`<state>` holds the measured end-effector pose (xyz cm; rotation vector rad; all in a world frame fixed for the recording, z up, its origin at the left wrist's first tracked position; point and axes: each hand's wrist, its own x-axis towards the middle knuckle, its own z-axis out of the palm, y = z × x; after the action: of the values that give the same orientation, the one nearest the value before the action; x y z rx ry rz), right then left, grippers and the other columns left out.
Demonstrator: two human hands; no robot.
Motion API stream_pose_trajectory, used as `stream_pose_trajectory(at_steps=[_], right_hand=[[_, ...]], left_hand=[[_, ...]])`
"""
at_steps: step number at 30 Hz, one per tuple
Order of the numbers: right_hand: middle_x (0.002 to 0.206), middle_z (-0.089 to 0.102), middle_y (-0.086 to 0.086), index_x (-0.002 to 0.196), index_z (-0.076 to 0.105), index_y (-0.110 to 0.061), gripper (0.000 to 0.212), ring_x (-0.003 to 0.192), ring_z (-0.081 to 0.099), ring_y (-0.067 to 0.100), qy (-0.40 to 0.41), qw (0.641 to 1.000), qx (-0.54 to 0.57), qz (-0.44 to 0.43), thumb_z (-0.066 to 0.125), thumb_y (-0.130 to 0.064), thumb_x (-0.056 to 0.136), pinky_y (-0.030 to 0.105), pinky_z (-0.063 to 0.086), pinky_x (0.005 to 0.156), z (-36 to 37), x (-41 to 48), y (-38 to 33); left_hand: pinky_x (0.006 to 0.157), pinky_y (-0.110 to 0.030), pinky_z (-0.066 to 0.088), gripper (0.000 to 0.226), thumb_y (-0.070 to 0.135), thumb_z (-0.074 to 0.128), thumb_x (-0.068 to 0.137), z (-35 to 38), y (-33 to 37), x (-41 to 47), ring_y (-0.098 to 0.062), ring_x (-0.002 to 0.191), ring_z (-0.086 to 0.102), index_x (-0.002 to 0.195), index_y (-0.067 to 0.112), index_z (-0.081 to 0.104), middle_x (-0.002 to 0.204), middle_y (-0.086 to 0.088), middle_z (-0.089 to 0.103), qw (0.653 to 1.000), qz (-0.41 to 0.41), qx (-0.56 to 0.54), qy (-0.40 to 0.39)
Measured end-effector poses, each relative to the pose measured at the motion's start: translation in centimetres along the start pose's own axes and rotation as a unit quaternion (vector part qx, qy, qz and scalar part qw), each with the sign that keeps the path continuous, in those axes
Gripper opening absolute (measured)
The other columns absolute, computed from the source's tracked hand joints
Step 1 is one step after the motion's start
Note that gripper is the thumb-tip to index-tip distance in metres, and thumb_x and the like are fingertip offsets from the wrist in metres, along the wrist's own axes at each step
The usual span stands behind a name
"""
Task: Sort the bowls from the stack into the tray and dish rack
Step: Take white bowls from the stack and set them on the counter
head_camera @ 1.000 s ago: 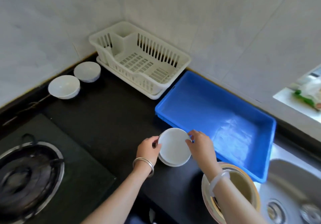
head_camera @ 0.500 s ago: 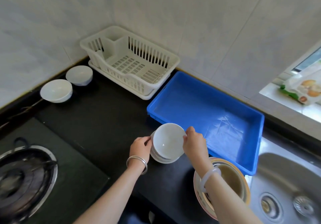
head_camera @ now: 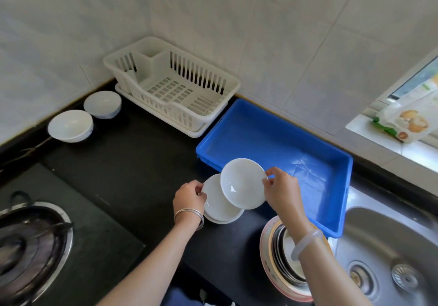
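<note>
Head view: top bowl [head_camera: 243, 183] now lifted off stack [head_camera: 219, 205], pinched in right hand [head_camera: 282, 190]; left hand [head_camera: 189, 199] gripping stack rim; blue tray [head_camera: 331, 163] likely next.

No legible text, brand or number is shown; printing on the windowsill packet [head_camera: 403, 120] cannot be read.

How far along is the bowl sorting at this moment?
Barely started: blue tray and dish rack hold no bowls. In hand: right hand lifts the top bowl while left hand steadies the stack. The stack remains to sort.
</note>
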<state>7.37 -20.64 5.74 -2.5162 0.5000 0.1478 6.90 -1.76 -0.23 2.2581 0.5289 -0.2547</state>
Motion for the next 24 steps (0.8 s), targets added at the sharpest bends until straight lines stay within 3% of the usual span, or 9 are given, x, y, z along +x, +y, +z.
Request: stream_pose_trajectory(at_steps=[5,7,9,11,14,19,24], right_hand=[[0.092,0.072,0.007,0.101,0.065,-0.016,0.021,0.078,0.067,0.030,0.001,0.998,0.058,-0.003,0.049,-0.013,0.088,0.042,0.056,0.076,-1.5,0.1,-1.9],[0.086,0.072,0.001,0.095,0.065,-0.022,0.021,0.065,0.070,0.023,-0.004,0.997,0.079,-0.011,0.048,-0.014,0.086,0.035,0.058,0.065,-2.1,0.5,-3.2],[0.077,0.070,-0.005,0.086,0.063,-0.029,0.022,0.049,0.067,0.010,-0.005,0.995,0.095,-0.026,0.048,-0.013,0.085,0.020,0.049,0.044,-2.5,1.0,-4.8],[0.070,0.068,-0.009,0.079,0.062,-0.032,0.026,0.042,0.063,0.005,-0.010,0.992,0.120,-0.041,0.048,-0.011,0.084,0.013,0.041,0.036,-2.3,1.6,-6.7],[0.075,0.067,-0.009,0.083,0.064,-0.028,0.025,0.046,0.066,0.007,-0.036,0.988,0.142,-0.053,0.050,-0.008,0.084,0.019,0.054,0.051,-0.6,2.7,-9.4],[0.100,0.061,0.003,0.099,0.066,-0.016,0.020,0.063,0.068,0.016,-0.100,0.981,0.153,-0.063,0.053,-0.006,0.087,0.020,0.056,0.047,5.1,5.5,-13.2],[0.097,0.061,0.004,0.105,0.061,-0.010,0.019,0.071,0.066,0.016,-0.160,0.972,0.160,-0.064,0.053,-0.008,0.087,0.028,0.059,0.054,11.9,8.4,-17.5]], left_hand=[[0.076,-0.039,0.058,0.014,0.010,0.061,0.081,-2.2,0.2,0.8,-0.019,0.085,0.064,0.091,0.019,0.066,0.096,0.000,0.065,0.996,-0.023,-0.086,-0.011],[0.071,-0.039,0.059,0.014,0.008,0.062,0.080,-3.9,0.0,1.4,-0.018,0.080,0.064,0.087,0.020,0.065,0.092,0.000,0.065,0.990,-0.038,-0.133,-0.004],[0.064,-0.034,0.060,0.015,0.006,0.063,0.080,-5.8,-0.5,2.1,-0.018,0.079,0.065,0.084,0.021,0.064,0.090,0.001,0.065,0.983,-0.040,-0.180,0.012],[0.057,-0.028,0.057,0.018,0.004,0.063,0.080,-7.9,-1.3,2.9,-0.020,0.081,0.065,0.080,0.023,0.063,0.088,0.003,0.064,0.975,-0.045,-0.214,0.030],[0.053,-0.025,0.053,0.027,-0.002,0.061,0.080,-10.7,-3.1,4.3,-0.020,0.078,0.064,0.072,0.024,0.060,0.078,0.006,0.061,0.958,-0.078,-0.268,0.061],[0.060,-0.028,0.053,0.020,-0.006,0.058,0.078,-14.1,-7.6,7.3,-0.027,0.079,0.065,0.081,0.013,0.062,0.085,-0.005,0.062,0.922,-0.154,-0.331,0.127],[0.067,-0.034,0.054,0.019,-0.006,0.059,0.077,-16.2,-11.7,11.0,-0.033,0.088,0.065,0.084,0.011,0.061,0.093,-0.010,0.063,0.879,-0.221,-0.382,0.179]])
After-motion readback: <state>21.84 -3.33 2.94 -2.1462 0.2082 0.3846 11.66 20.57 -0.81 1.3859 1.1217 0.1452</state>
